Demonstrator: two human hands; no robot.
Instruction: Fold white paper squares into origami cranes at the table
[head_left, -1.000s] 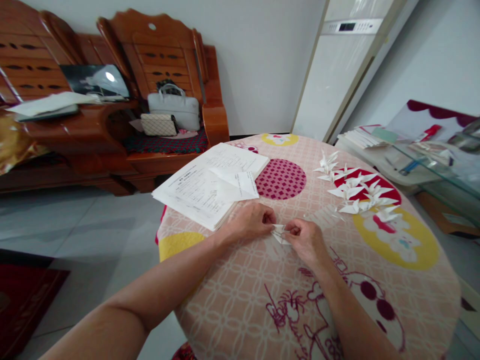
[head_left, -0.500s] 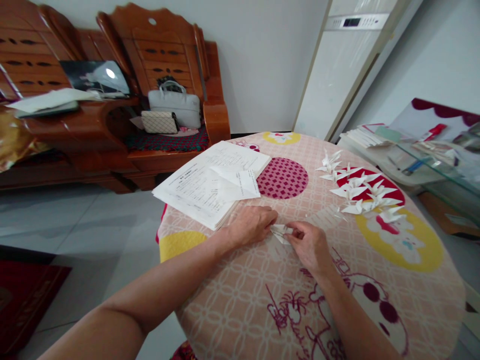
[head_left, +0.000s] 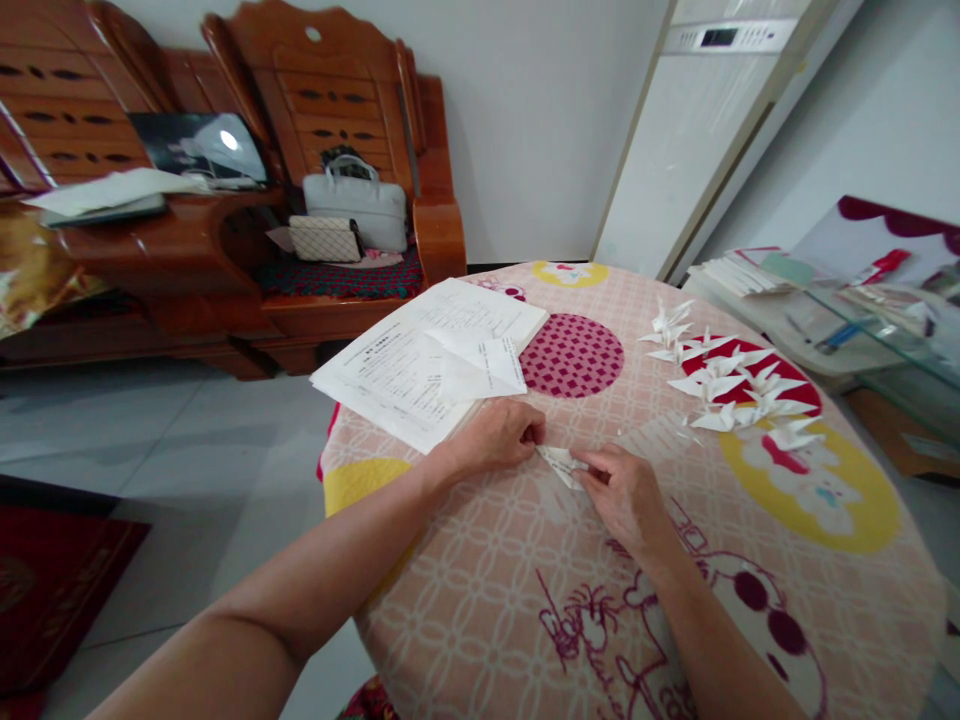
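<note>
Pinching a folded white paper triangle in right fingers, with left fingers unclear in grip, risking tears from uneven tugging.

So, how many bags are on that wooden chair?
2: a light grey handbag and a quilted cream purse in front of it. A dark item behind the handbag, partly hidden, could be another.

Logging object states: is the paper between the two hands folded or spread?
Folded, apparently: the small paper is straight-edged and tapers toward the left hand; creases are indistinct.
</note>
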